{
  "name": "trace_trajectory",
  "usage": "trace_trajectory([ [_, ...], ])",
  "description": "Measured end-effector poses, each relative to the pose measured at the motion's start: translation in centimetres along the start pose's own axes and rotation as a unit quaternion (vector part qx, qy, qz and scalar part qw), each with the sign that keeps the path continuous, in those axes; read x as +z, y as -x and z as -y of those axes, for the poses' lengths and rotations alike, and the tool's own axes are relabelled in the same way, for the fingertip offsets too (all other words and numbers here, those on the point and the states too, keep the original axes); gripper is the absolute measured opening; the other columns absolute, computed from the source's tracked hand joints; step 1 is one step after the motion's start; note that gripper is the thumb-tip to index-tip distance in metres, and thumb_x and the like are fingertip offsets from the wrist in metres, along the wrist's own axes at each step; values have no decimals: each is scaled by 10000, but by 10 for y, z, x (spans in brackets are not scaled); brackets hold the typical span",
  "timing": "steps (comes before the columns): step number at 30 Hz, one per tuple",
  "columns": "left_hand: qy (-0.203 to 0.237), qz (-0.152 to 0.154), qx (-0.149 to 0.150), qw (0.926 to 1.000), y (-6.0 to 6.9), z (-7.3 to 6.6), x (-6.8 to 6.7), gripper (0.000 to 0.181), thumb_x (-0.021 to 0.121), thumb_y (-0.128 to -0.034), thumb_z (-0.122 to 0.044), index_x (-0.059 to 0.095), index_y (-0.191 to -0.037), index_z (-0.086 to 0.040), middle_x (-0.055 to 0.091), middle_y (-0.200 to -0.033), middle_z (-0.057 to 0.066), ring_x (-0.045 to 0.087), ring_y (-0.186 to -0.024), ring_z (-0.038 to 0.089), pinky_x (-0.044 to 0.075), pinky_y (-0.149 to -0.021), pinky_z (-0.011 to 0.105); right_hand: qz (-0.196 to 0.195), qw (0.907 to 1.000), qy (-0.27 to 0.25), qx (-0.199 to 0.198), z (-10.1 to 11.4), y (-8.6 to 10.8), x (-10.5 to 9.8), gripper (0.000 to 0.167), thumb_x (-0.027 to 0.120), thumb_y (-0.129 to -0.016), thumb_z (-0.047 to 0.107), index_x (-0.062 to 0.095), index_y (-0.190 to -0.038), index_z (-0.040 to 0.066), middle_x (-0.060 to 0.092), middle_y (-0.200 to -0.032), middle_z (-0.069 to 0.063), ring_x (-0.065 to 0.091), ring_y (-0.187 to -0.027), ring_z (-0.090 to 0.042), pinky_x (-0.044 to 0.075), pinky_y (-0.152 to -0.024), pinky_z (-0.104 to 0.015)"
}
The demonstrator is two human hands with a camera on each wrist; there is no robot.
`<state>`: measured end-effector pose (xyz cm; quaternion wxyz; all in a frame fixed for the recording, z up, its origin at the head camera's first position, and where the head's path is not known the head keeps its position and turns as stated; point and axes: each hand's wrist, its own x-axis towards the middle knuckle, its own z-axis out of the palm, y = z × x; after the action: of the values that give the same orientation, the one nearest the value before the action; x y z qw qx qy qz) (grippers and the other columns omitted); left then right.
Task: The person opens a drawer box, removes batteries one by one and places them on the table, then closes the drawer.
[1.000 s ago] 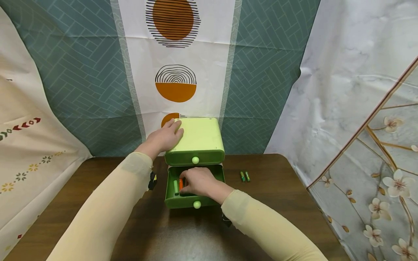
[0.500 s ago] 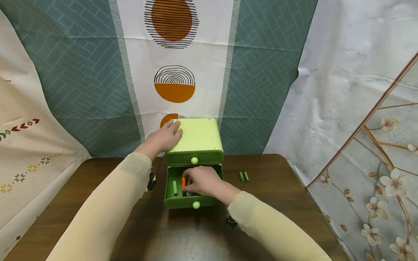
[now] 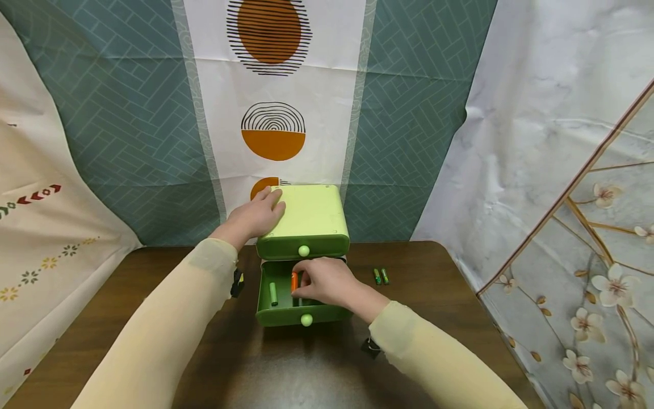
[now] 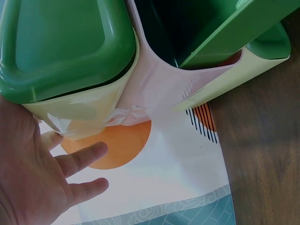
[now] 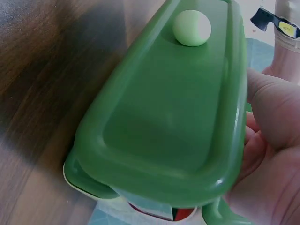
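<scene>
The cabinet [image 3: 311,211] is lime-yellow on top; its open drawer [image 3: 280,316] is deep green with a pale-green knob [image 3: 306,320]. Near the drawer's left edge is a light-green cylinder [image 3: 273,294], then an orange cylinder [image 3: 294,282]. The table [image 3: 434,284] is grained dark brown; the back cloth [image 3: 327,142] sets orange discs and black lines on white between patterned teal bands.

Soft light, pale glare on tabletop [image 3: 301,372], shadow below drawer [image 3: 327,314]

The drawer [image 5: 168,103] and its knob [image 5: 192,28] look like smooth, glossy plastic, as does the cabinet [image 3: 309,211], while the table [image 3: 424,307] shows wood grain with a satin sheen, the backdrop [image 3: 327,119] looks like creased, matt cloth, the marbled sheet [image 3: 552,153] wrinkled and slightly shiny, and the sleeves [image 3: 168,324] soft, matt cloth.
</scene>
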<state>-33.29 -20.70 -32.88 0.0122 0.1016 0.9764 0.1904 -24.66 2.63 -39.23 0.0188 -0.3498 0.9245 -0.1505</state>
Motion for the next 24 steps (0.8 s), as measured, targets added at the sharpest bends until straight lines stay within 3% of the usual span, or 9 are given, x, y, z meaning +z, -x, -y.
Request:
trace_trajectory([
  [10,-25,-39,-34,10000,-1,0,0,705,240,-1189,-518,157,-1798,-173,19,-1853,154,98,-1690,409,226,-1294,673,-221,9995,-189,-92,-4,14,-8,483,879,-979,391,757,-1378,146,701,-839,230,626,-739,33,573,-746,-297],
  [24,29,-69,3,10000,2,-1,0,692,250,-1196,-497,172,-1795,-160,32,-1851,159,83,-1696,389,226,-1300,658,-476,9977,-456,-136,-11,36,-18,474,889,-973,355,754,-1375,145,745,-890,195,603,-676,14,523,-665,-288],
])
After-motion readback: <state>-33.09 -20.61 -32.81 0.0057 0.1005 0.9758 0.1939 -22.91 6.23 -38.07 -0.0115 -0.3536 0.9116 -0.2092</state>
